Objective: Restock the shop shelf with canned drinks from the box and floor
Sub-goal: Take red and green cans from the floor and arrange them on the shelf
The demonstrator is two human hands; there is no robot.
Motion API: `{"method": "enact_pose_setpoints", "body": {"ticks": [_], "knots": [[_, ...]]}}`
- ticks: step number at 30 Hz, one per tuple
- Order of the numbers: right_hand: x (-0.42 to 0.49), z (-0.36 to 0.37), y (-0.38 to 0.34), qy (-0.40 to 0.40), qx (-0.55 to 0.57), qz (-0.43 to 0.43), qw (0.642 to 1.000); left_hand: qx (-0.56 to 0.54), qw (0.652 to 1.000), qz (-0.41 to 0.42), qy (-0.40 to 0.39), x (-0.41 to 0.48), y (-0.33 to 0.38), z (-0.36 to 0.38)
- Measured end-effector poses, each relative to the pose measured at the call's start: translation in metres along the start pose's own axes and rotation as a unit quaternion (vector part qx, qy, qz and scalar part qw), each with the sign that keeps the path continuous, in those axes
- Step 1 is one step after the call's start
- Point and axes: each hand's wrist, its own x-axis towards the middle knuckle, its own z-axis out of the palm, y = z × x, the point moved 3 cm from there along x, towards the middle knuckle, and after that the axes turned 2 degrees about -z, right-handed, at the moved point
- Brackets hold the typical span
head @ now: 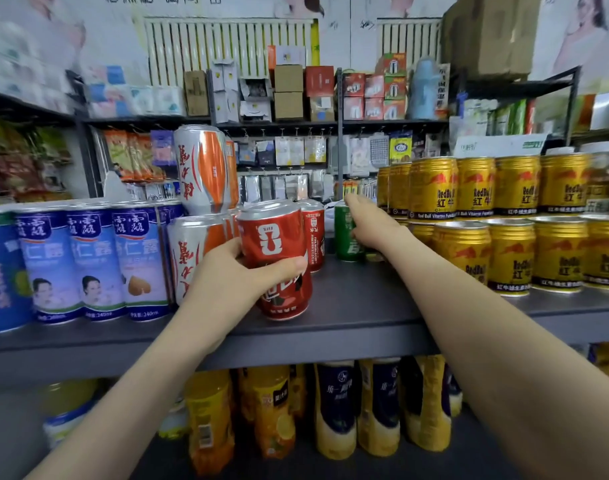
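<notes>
The shelf (365, 306) is carrying two tiers of gold cans (511, 251) at right and blue cans (95, 261) at left. Its middle gap is holding few cans, so restocking is judged partway. The left hand (223, 275) is gripping a tilted red can (279, 258) at the shelf front. The right hand (369, 226) is touching the green can (344, 237) farther back; whether it is gripping cannot be told.
</notes>
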Motion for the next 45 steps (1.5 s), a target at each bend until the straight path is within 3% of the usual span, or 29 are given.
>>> {"method": "enact_pose_setpoints", "body": {"ticks": [7,12,15,18,21,23,25,27,31,35,40,45], "knots": [[0.001,0.005,-0.003,-0.011,-0.035,-0.006,0.999,0.004,1.0,-0.011,0.002,-0.003,-0.005,0.0],[-0.026,-0.028,-0.045,0.131,0.149,-0.069,0.978,0.041,0.999,-0.015,0.0,0.003,-0.007,0.002],[-0.06,-0.055,-0.073,0.17,0.216,-0.135,0.952,0.08,0.997,-0.007,-0.013,0.008,-0.006,0.009],[-0.09,-0.072,-0.096,0.117,0.257,-0.211,0.936,0.121,0.992,-0.003,-0.018,0.012,-0.003,0.018],[-0.104,-0.069,-0.103,0.0,0.198,-0.232,0.952,0.143,0.989,0.011,-0.035,0.013,0.0,0.025],[-0.108,-0.065,-0.103,-0.024,0.178,-0.228,0.957,0.181,0.982,0.018,-0.053,0.009,0.002,0.025],[-0.109,-0.065,-0.1,-0.004,0.176,-0.227,0.958,0.254,0.963,0.077,-0.04,-0.002,0.005,0.021],[-0.109,-0.063,-0.098,0.021,0.155,-0.227,0.961,0.305,0.933,0.189,0.012,-0.019,0.013,0.007],[-0.104,-0.056,-0.096,0.022,0.158,-0.19,0.969,0.376,0.835,0.369,0.159,-0.028,0.02,-0.037],[-0.098,-0.041,-0.101,-0.03,0.165,-0.148,0.975,0.491,0.772,0.356,0.192,-0.001,0.003,-0.068],[-0.086,-0.025,-0.116,-0.011,0.168,-0.14,0.976,0.563,0.761,0.278,0.163,0.01,-0.013,-0.074],[-0.072,-0.011,-0.131,0.008,0.149,-0.138,0.979,0.559,0.76,0.288,0.164,0.013,-0.017,-0.074]]}}
